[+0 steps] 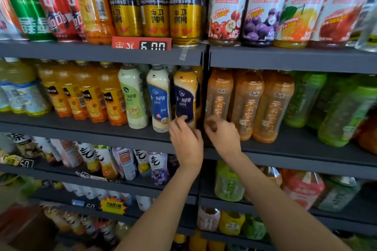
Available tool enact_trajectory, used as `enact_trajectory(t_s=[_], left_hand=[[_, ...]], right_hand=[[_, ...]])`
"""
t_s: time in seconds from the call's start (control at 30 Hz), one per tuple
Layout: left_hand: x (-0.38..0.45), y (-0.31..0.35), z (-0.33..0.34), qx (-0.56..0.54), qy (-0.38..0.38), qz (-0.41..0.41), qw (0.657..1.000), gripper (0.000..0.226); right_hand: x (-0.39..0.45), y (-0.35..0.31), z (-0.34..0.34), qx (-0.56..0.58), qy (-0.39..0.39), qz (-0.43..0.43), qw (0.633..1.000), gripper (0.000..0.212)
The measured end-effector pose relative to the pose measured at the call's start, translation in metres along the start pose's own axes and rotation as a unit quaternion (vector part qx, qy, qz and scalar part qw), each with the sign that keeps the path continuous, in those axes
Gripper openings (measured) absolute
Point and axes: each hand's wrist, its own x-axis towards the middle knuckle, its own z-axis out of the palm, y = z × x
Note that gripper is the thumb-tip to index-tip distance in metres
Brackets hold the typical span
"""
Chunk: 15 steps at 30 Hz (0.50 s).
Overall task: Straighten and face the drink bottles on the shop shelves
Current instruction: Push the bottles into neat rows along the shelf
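Head view looks at dark grey shop shelves (102, 53) packed with drinks. On the second shelf from the top, at the right end of the left bay, stands a dark-blue-labelled milk tea bottle (186, 96), upright and just beside a blue-labelled bottle (160, 98) and a green-labelled bottle (133, 96) of the same kind. The left hand (186, 140) reaches up to the base of the dark-blue-labelled milk tea bottle, its fingertips curled onto the lower front of the bottle in a grip. The right hand (222, 134) is just across the black upright post (205, 91) that divides the bays, fingers curled against the foot of the leftmost orange tea bottle (219, 93); whether they actually clasp it I cannot tell, as the hand hides the contact. Two more orange tea bottles (273, 106) stand to its right, then green bottles (306, 98). Above, gold cans (184, 16) sit behind a red price tag (141, 44), with juice bottles (263, 6) in the right bay.
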Motion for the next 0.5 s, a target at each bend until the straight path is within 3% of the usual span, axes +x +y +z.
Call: enact_trajectory(t_s=[0.13,0.3,0.5], left_hand=[[-0.03,0.039,0.02,-0.051,-0.056,0.077,0.994,0.037],[-0.052,0.094,0.051,-0.087,-0.12,0.127,0.981,0.038],[-0.074,0.149,0.088,-0.119,-0.143,0.19,0.964,0.035]], right_hand=[[-0.016,0.027,-0.048,0.01,0.131,0.007,0.991,0.025],[-0.022,0.086,-0.116,0.019,0.24,0.095,0.966,0.027],[-0.029,0.146,-0.175,-0.035,0.298,0.21,0.93,0.05]])
